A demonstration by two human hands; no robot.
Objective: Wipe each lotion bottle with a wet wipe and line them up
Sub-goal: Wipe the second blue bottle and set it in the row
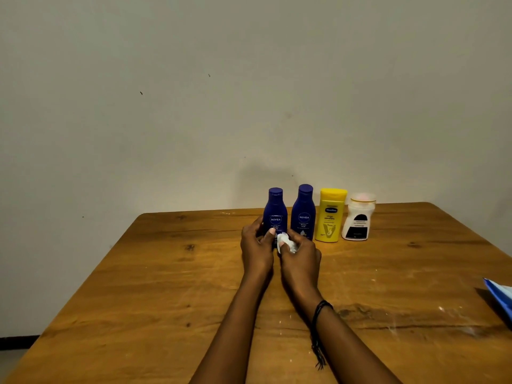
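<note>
Several lotion bottles stand in a row near the table's far edge. My left hand point(256, 245) grips the lower part of the leftmost dark blue bottle point(275, 210), thumb across its front. My right hand point(300, 254) pinches a crumpled white wet wipe point(285, 241) against that bottle's base. A second dark blue bottle point(304, 210) stands just to the right. Beside it stand a yellow bottle point(330, 216) and a white bottle with a black label point(358, 220).
The wooden table point(166, 286) runs up to a plain wall behind the bottles. A blue and white packet point(501, 296) lies at the right edge of the view. A dark cord bracelet point(318, 322) is on my right wrist.
</note>
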